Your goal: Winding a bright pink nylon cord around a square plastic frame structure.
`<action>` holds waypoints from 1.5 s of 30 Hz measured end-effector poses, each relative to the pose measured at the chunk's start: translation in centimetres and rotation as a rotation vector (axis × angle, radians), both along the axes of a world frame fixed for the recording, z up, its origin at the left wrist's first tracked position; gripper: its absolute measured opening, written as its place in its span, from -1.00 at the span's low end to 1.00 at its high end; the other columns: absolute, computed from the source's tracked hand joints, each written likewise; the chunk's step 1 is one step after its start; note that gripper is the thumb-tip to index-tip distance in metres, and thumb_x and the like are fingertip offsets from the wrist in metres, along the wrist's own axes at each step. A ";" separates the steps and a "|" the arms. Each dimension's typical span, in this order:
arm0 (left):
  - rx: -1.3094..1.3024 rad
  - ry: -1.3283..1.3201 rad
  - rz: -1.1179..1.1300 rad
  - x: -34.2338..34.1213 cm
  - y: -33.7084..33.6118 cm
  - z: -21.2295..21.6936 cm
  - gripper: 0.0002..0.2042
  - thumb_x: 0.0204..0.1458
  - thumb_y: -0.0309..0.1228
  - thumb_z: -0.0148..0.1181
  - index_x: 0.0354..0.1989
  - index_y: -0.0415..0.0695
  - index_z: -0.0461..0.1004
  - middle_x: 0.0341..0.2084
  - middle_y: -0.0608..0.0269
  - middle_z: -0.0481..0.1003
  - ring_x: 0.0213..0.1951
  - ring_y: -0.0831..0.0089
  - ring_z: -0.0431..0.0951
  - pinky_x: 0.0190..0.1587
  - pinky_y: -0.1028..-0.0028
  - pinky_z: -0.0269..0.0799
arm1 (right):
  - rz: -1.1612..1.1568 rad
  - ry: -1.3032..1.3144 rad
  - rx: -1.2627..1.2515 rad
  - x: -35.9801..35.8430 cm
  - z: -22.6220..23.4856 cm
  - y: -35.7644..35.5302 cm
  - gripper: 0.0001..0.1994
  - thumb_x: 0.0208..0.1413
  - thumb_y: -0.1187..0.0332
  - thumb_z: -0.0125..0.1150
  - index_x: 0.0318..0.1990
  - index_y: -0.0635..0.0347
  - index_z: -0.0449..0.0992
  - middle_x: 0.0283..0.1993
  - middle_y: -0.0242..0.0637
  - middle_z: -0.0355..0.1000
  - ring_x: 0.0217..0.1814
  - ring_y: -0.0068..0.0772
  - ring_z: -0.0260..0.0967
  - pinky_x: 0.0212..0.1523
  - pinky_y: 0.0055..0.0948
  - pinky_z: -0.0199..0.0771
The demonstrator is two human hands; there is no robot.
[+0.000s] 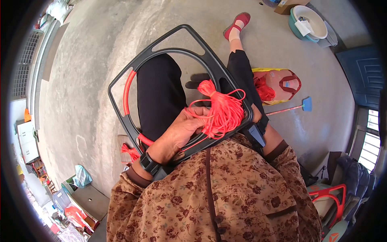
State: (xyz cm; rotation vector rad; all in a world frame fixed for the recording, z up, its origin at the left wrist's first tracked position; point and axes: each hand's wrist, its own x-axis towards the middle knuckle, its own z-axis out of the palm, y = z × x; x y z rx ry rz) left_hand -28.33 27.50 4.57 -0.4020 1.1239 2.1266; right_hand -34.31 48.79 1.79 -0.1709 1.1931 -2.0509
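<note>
Red cord bundle (219, 111) gripped by left hand (181, 131), black frame (161, 52) (partly wrapped), right hand (256, 115) hidden, grip unclear

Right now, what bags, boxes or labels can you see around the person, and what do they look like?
Red bag: on the floor right of the legs, open, yellow rim, with a small pale blue label.
Cardboard box: top edge, brown, beside a teal basin.
Blue-green bag: lower left, crumpled plastic.
Orange bag: lower left, among the clutter.
No screens or signs show.
</note>
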 end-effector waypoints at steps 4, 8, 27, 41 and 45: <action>0.061 0.017 -0.044 0.1 -0.4 0.4 -0.87 0.18 -0.44 0.13 -0.28 -0.27 0.51 -0.48 0.13 0.58 -0.45 0.47 0.60 -0.32 0.57 0.54 | -0.051 -0.183 -0.036 -1.4 -0.4 0.2 -0.79 0.12 0.38 0.18 -0.14 0.31 0.47 -0.29 -0.39 0.44 -0.27 -0.60 0.34 -0.18 -0.58 0.36; 0.038 0.045 -0.013 0.1 -0.5 0.8 -0.86 0.19 -0.43 0.13 -0.30 -0.26 0.50 -0.50 0.14 0.58 -0.48 0.48 0.59 -0.35 0.57 0.52 | -0.051 0.076 0.193 -2.2 1.3 1.0 -0.76 0.11 0.38 0.21 -0.13 0.32 0.46 -0.28 -0.41 0.42 -0.27 -0.63 0.31 -0.17 -0.59 0.35; 0.031 -0.003 0.162 -0.6 -1.7 -0.1 -0.81 0.16 -0.31 0.20 -0.31 -0.20 0.48 -0.52 0.13 0.57 -0.54 0.49 0.56 -0.42 0.55 0.51 | -0.900 -0.344 0.085 5.1 -2.5 18.1 -0.64 0.33 0.06 -0.04 -0.04 0.20 0.41 -0.51 -0.53 0.22 -0.58 -0.66 0.17 -0.59 -0.61 0.14; 0.011 0.043 0.039 -0.7 -0.6 1.3 -0.88 0.15 -0.40 0.18 -0.35 -0.20 0.50 -0.53 0.14 0.58 -0.53 0.52 0.58 -0.39 0.59 0.52 | -0.577 0.712 0.896 -3.0 -1.6 5.9 -0.70 0.09 0.31 0.27 -0.07 0.28 0.48 -0.27 -0.37 0.46 -0.20 -0.56 0.38 -0.15 -0.51 0.40; 0.041 0.000 -0.064 -0.4 0.1 1.6 -0.84 0.13 -0.37 0.22 -0.36 -0.22 0.49 -0.50 0.14 0.58 -0.51 0.52 0.58 -0.37 0.57 0.51 | -0.238 0.491 0.566 -3.3 -0.4 1.0 -0.66 0.10 0.34 0.26 -0.01 0.34 0.46 -0.17 -0.32 0.48 -0.13 -0.56 0.40 -0.08 -0.52 0.41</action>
